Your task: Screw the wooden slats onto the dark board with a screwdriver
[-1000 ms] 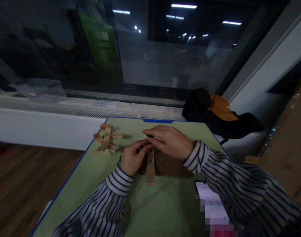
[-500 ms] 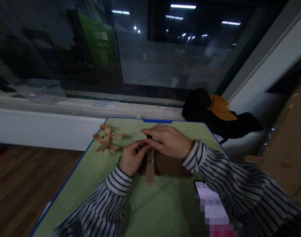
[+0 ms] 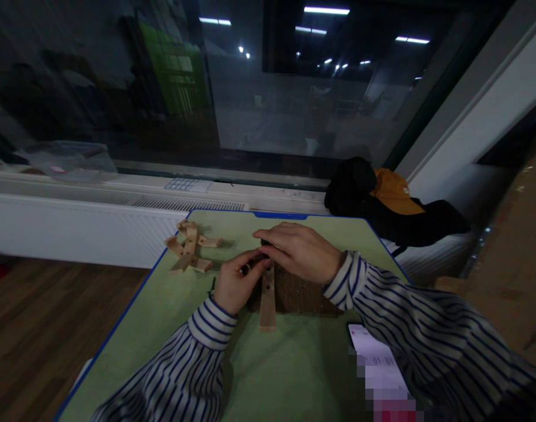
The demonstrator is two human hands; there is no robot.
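Our hands meet at the middle of the green table [image 3: 171, 346], both over the far end of a wooden strip [image 3: 268, 302]. Starting from the left, a loose pile of similar wooden pieces [image 3: 189, 249] lies on the far left corner of the table, well apart from either hand. Nearer to us, a small dark bit [image 3: 212, 286] rests on the table just left of our left wrist; it is too small to make out. Our left hand [image 3: 233, 285] is curled, its thumb and fingertips drawn together at the strip's far end, though we cannot tell whether they grip the strip itself or some small part there. The strip runs from that spot straight back toward us, lying flat with holes along it, its near end free and untouched. Our right hand [image 3: 301, 252] lies palm down with fingers stretched out leftward, covering the strip's far end and touching the left thumb, closed around nothing we can see. Under the strip and the right palm sits a dark board [image 3: 305, 298]. To the right, near our right sleeve, a phone [image 3: 373, 357] lies on the table, and beyond the far right corner sits a black bag [image 3: 364, 202] with an orange cap [image 3: 393, 192].
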